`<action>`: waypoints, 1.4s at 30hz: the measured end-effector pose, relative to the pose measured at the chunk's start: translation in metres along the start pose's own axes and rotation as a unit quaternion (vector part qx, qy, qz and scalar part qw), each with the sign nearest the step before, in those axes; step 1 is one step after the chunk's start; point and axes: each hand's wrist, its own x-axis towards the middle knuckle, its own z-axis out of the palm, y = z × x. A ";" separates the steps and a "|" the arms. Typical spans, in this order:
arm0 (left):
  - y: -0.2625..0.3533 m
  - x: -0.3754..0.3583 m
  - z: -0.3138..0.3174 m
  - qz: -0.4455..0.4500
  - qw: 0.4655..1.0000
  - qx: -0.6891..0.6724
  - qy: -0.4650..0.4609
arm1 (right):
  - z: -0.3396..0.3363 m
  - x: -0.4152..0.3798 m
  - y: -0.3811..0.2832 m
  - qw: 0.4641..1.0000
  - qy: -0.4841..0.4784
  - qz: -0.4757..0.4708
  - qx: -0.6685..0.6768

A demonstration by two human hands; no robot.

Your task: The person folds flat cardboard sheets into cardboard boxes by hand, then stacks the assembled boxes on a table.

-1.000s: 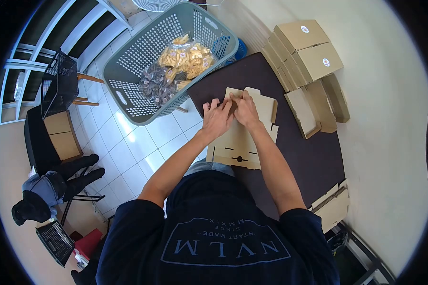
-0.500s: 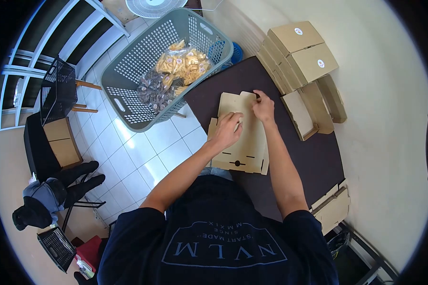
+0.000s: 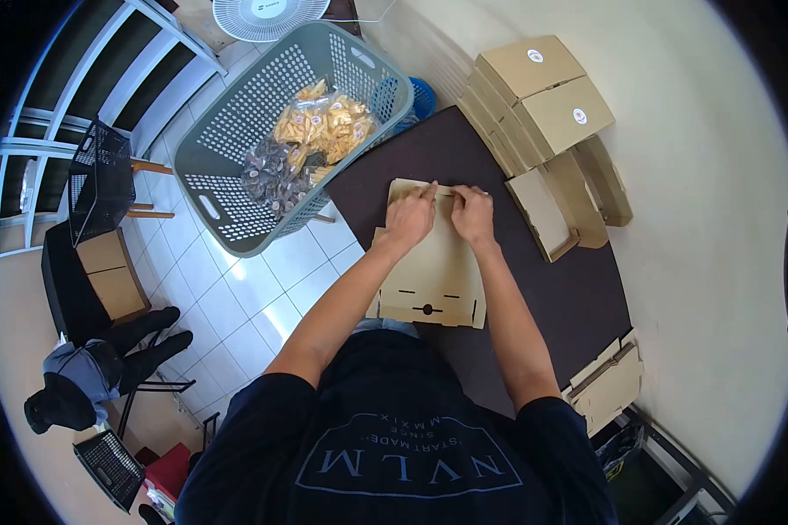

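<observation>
A flat, partly folded brown cardboard box [image 3: 433, 271] lies on the dark table [image 3: 534, 306], close to my body. Both hands are at its far edge. My left hand [image 3: 411, 216] lies over the far left part, its fingers closed on the cardboard near the edge. Beside it on the right, my right hand [image 3: 473, 213] pinches the far edge of the same cardboard. Slots and a round dark hole show in the box's near end.
A grey-green basket [image 3: 228, 140] holding bagged snacks [image 3: 328, 127] stands at the upper left. Stacked closed boxes [image 3: 543, 83] and an open box [image 3: 547, 210] sit at the right. Flat cardboard [image 3: 606, 389] lies lower right. A person [image 3: 83, 376] sits at the far left.
My left hand has moved up to the cardboard's far edge. My right hand has shifted slightly down and left beside it. The whole view has shifted a little.
</observation>
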 end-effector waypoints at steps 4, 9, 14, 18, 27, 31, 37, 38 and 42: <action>0.003 -0.004 0.002 -0.005 0.994 0.111 -0.020 | 0.008 -0.016 -0.027 0.998 -0.032 -0.011 -0.062; 0.007 -0.008 -0.007 -0.011 0.991 0.125 -0.038 | 0.001 -0.024 -0.016 0.986 0.002 0.005 -0.167; 0.001 -0.006 -0.008 -0.014 0.994 0.091 -0.057 | -0.015 -0.018 0.001 0.986 -0.076 0.046 -0.139; -0.004 -0.008 -0.032 -0.019 0.994 -0.093 -0.062 | -0.046 -0.028 -0.008 0.997 -0.064 0.044 -0.027; -0.018 -0.158 -0.079 0.112 0.973 -0.199 -0.025 | -0.096 -0.193 -0.016 0.997 -0.073 -0.009 0.005; -0.048 -0.204 -0.076 -0.030 0.977 -0.204 -0.044 | -0.087 -0.236 0.010 0.985 -0.040 0.162 0.041; -0.064 -0.203 -0.063 0.057 0.976 -0.194 -0.080 | -0.064 -0.232 0.042 0.995 0.026 0.077 0.051; -0.071 -0.202 -0.057 0.100 0.971 -0.201 -0.081 | -0.059 -0.233 0.051 0.997 0.029 0.037 0.064; -0.076 -0.189 -0.046 -0.019 0.916 -0.388 -0.104 | -0.059 -0.224 0.052 0.937 0.040 0.161 0.306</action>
